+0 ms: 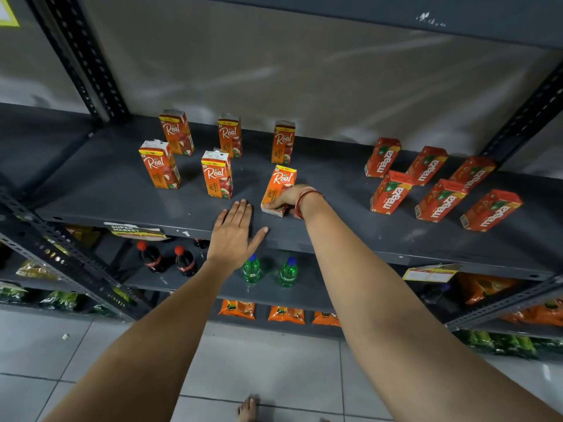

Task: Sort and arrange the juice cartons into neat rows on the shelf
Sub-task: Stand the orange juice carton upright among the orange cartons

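Observation:
On the grey metal shelf [122, 190] stand several orange "Real" apple juice cartons in two rows on the left; the front middle one [217, 174] is upright. My right hand [288, 200] grips the lower end of the front right "Real" carton [278, 190], which leans backward. My left hand [233, 233] lies flat and open on the shelf's front edge, just left of that carton, holding nothing. On the right, several red "Maaza" cartons [440, 200] stand in two slanted rows.
Perforated steel uprights [88, 65] frame the shelf. Below are cola bottles [184, 261], green soda bottles [252, 269] and orange snack packs [237, 309]. A price label [429, 273] hangs off the front lip at the right. Tiled floor and a bare foot [248, 408] lie below.

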